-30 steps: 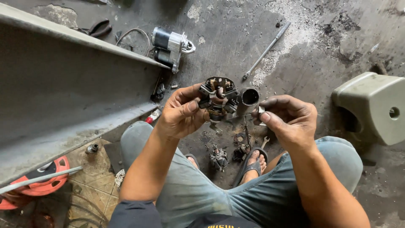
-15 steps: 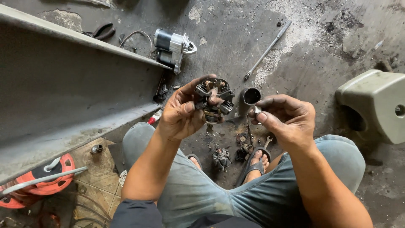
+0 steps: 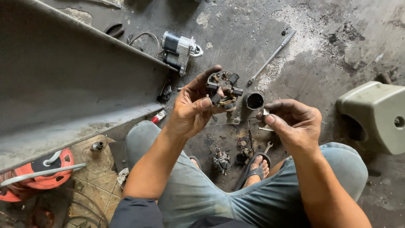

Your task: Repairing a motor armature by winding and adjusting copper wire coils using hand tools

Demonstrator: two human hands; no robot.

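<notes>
Left hand (image 3: 192, 112) grips the round brush-holder plate (image 3: 223, 89) up at chest level; right hand (image 3: 293, 122) pinches a small metal piece (image 3: 265, 112) just beside it. Best keep the plate level, bring the piece in slowly.

Two hands (image 3: 192, 107) (image 3: 293, 122) are showing, one starter motor (image 3: 179, 50) is lying far, one long rod (image 3: 272, 57) is lying right

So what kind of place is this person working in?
Most likely a small, informal auto-electric repair workshop. The person sits low over a stained, greasy concrete floor, the left hand holding a round brush-holder part. A starter motor, a long screwdriver and small dismantled parts lie around.
</notes>
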